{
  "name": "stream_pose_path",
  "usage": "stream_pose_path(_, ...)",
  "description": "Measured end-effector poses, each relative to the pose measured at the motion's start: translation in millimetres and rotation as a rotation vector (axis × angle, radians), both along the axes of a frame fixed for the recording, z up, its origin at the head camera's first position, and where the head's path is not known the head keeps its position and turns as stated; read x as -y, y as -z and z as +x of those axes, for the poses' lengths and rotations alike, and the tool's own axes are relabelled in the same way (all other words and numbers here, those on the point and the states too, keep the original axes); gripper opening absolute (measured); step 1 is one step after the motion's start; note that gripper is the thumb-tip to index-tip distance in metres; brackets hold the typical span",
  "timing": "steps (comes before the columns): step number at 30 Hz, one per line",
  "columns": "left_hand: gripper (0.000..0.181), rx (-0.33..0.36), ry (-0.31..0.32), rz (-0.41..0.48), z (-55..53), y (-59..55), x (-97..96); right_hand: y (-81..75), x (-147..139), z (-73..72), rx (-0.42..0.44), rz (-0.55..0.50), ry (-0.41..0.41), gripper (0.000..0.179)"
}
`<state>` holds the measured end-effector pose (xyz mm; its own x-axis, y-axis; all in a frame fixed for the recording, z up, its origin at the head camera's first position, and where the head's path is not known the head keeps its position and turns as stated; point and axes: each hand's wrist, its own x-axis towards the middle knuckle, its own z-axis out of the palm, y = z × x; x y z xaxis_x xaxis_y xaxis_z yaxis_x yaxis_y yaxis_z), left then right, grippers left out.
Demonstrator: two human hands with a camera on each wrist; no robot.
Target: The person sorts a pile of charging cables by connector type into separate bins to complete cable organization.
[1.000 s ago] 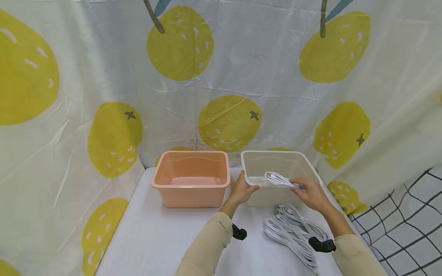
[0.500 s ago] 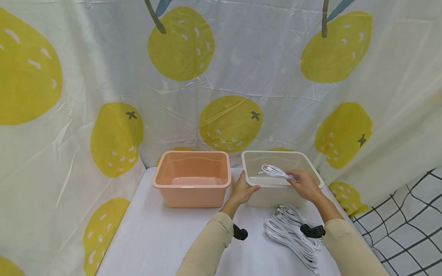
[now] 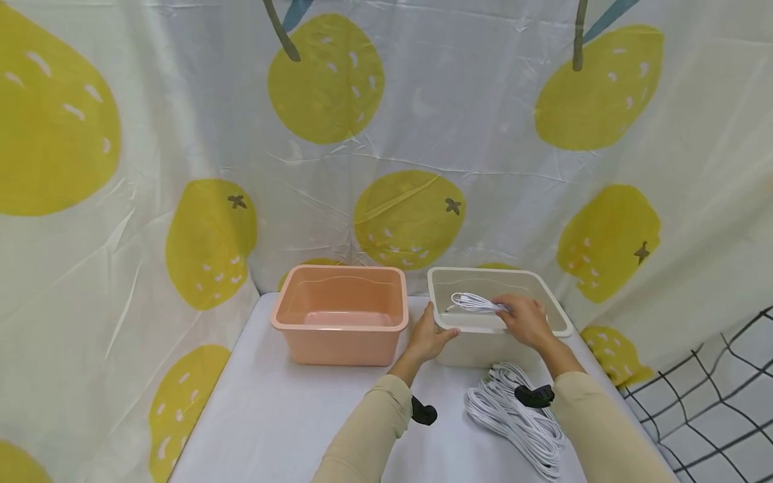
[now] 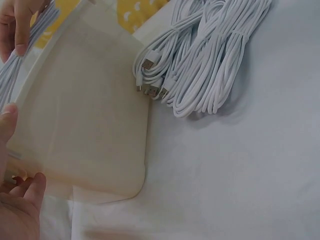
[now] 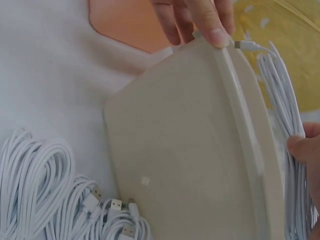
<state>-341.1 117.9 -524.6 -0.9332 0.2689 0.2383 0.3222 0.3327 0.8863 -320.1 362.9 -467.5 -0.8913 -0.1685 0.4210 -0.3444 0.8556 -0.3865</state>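
Observation:
My right hand (image 3: 527,320) pinches a coiled white USB cable (image 3: 474,302) over the opening of the cream plastic bin (image 3: 483,347). In the right wrist view, a small connector (image 5: 247,45) sticks out from the upper end of that coil. My left hand (image 3: 427,337) grips the bin's near left corner, thumb on the front of the rim and fingers along the side. Several more coiled white cables (image 3: 513,419) lie in a heap on the table before the bin. Their USB plugs (image 4: 151,75) show in the left wrist view.
An orange plastic bin (image 3: 341,345) stands left of the cream one on the white-covered table (image 3: 290,416). A lemon-print curtain (image 3: 410,147) hangs close behind both bins. Black-lined white cloth (image 3: 712,396) lies beyond the table's right edge.
My right hand has carried the coiled cable left and slightly farther back, from the bin's front rim to over its inside. The left hand keeps its hold on the corner.

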Motion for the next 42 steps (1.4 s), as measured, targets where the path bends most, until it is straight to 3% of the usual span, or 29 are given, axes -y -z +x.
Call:
stream_pose_path(7, 0.082, -0.005, -0.011, -0.021, -2.4, 4.3, -1.7, 3.8, 3.5, -8.5, 0.011, 0.027, 0.017, 0.023)
stream_pose_path(16, 0.087, -0.001, -0.007, -0.021, -3.2, 7.1, -2.2, 5.6, -0.7, -12.7, 0.0, 0.058, 0.029, 0.046)
stream_pose_path(25, 0.084, -0.02, -0.015, -0.022, -1.6, 3.9, -0.9, 10.2, 0.9, -14.3, -0.036, -0.002, -0.069, 0.042)
stream_pose_path(42, 0.085, -0.004, -0.014, -0.006, -3.1, 5.7, -1.2, 11.1, 0.7, -4.4, -0.147, -0.042, -0.121, 0.042)
